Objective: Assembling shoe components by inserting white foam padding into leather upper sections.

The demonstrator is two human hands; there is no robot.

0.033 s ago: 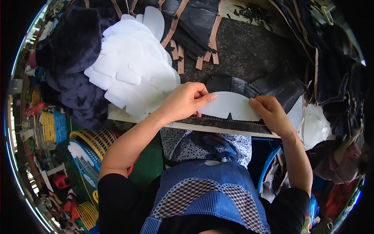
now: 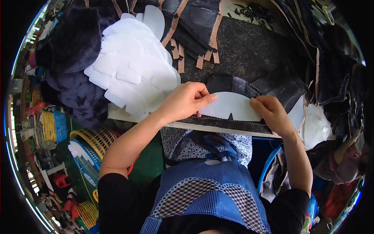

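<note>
A white half-moon sheet piece point(image 2: 230, 104) with a small notch in its straight edge lies over a black shoe-upper-like piece point(image 2: 243, 85) at the table's near edge. The thumb and fingers of my left hand point(image 2: 191, 100) pinch its left end. At its right end, my right hand point(image 2: 270, 113) pinches the corner between thumb and curled fingers. A toothed, zigzag-cut black edge shows just below the white piece. Left of my left hand lies a big heap of white cut pieces point(image 2: 134, 66), many overlapping.
Dark plush fabric point(image 2: 70, 43) is piled at the far left. Black pieces with tan, zigzag-edged strips point(image 2: 194, 23) lie at the back. A crumpled translucent white bundle point(image 2: 316, 125) sits at the right edge. Below the table stand a yellow basket point(image 2: 95, 141) and a blue-rimmed container point(image 2: 267, 165).
</note>
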